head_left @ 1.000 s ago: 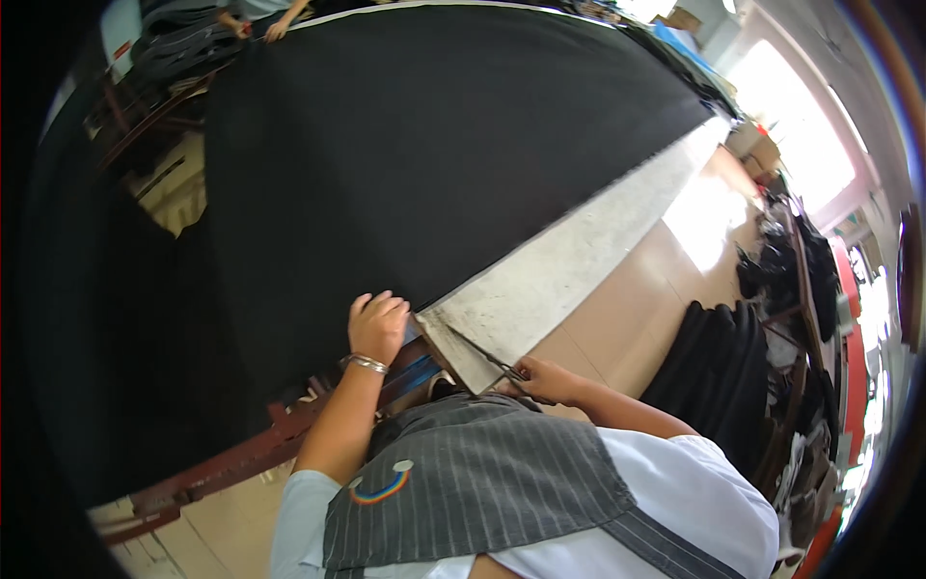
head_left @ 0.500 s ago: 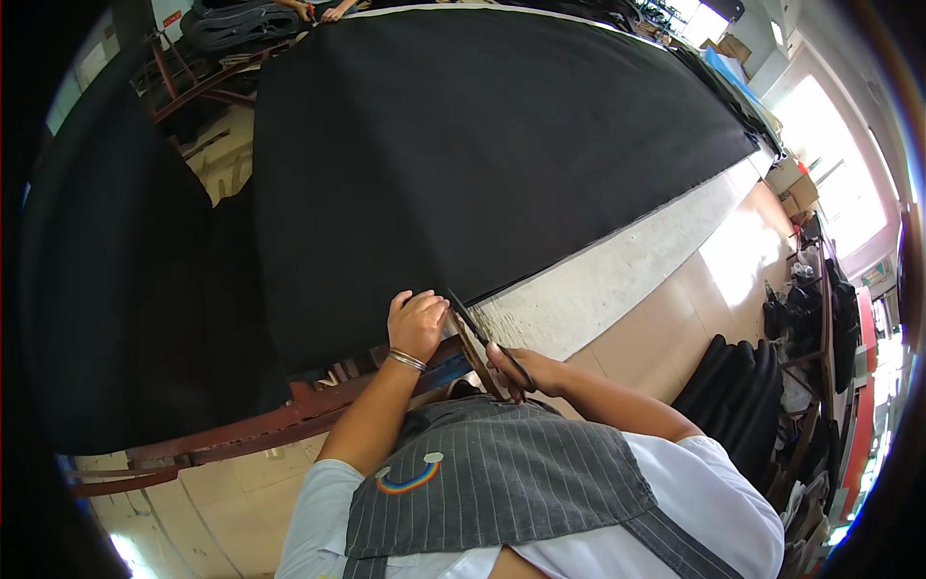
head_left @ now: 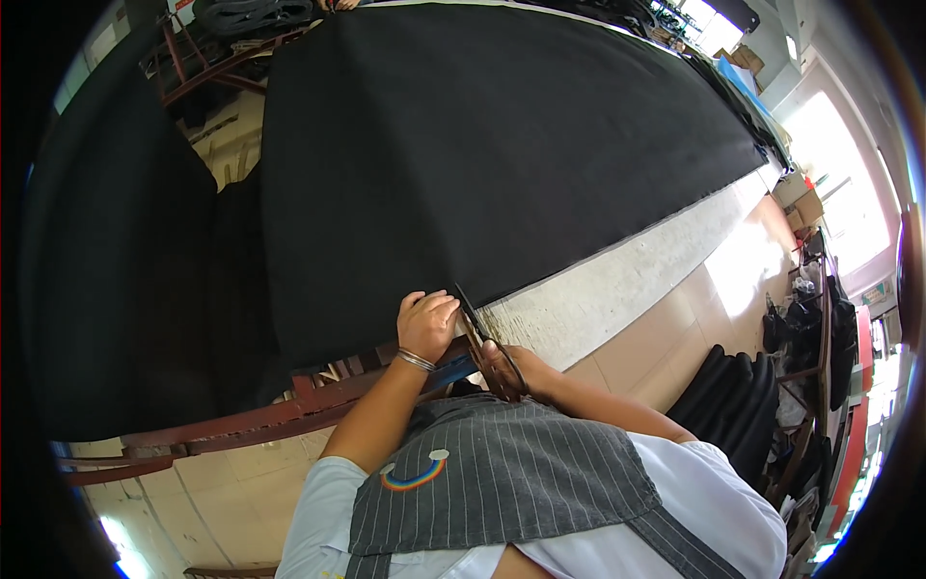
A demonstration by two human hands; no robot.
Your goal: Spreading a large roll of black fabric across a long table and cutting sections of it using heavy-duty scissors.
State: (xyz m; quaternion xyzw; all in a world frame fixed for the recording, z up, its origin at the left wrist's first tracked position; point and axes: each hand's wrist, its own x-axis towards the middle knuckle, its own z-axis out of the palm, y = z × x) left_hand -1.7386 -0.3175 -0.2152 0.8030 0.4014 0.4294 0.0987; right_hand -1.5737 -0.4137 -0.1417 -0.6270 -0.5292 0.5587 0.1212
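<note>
A large sheet of black fabric (head_left: 502, 145) lies spread over a long table, and one side of it drapes off toward the left. At the near corner of the cloth, my left hand (head_left: 427, 323) is closed on the fabric's edge, with metal bangles round the wrist. My right hand (head_left: 502, 365) grips a pair of dark shears (head_left: 470, 307) just to the right of it. Their blades point away from me, with the tips at the fabric's edge close beside my left fingers. How far apart the blades are is hard to tell.
Bare pale tabletop (head_left: 579, 309) shows along the right. A reddish-brown metal frame (head_left: 241, 425) runs below the cloth on the left. Black rolls (head_left: 728, 400) stand on the floor at right, near a loaded rack (head_left: 825, 318). Another person's hand (head_left: 340, 5) shows at the far edge.
The whole view has shifted slightly. My left hand stays on the fabric's edge and the shears stay beside it. The other person's hands are now mostly cut off by the top of the picture.
</note>
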